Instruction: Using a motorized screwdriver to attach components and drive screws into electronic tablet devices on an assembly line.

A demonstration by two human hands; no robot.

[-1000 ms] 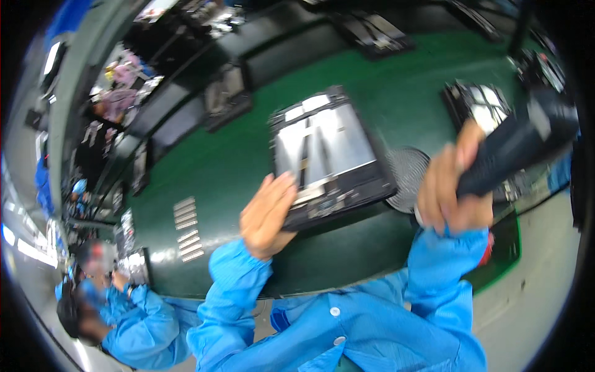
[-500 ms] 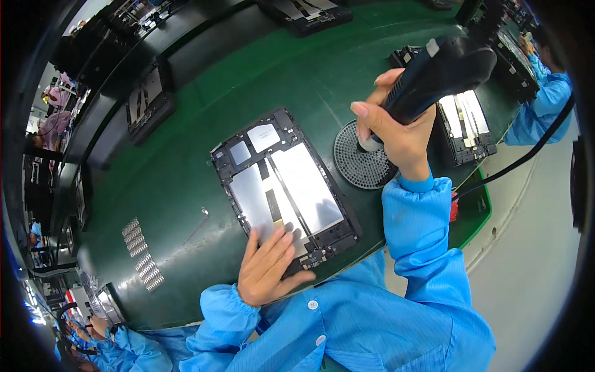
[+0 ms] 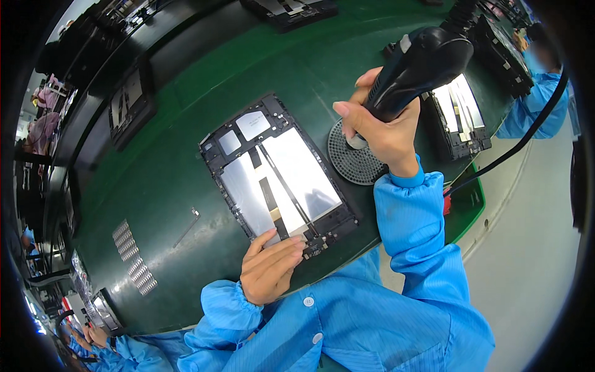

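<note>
An opened tablet [image 3: 280, 177] lies on the green mat, its silver battery plates, ribbon cables and black frame exposed. My left hand [image 3: 271, 266] rests at its near end, fingers stretched out across the lower edge and cable area, the thumb out of sight. Up and to the right, my right hand [image 3: 387, 130] is wrapped round a black electric screwdriver [image 3: 418, 71]. The driver's lower end points down over a round grey screw plate [image 3: 350, 155] full of small holes. Its bit tip is hidden behind my fingers.
Another opened tablet [image 3: 460, 118] lies right of the screw plate. Rows of small metal parts [image 3: 134, 257] and a thin cable [image 3: 187, 226] lie at left. A black shelf edge [image 3: 149, 68] carries more tablets. The driver's cord [image 3: 520, 149] hangs right; a green bin [image 3: 468, 211] stands below. Co-workers sit on both sides.
My left hand's fingers have slid rightward along the tablet's near end, and the thumb has tucked in. The right hand still holds the screwdriver over the screw plate. The whole view has shifted slightly.
</note>
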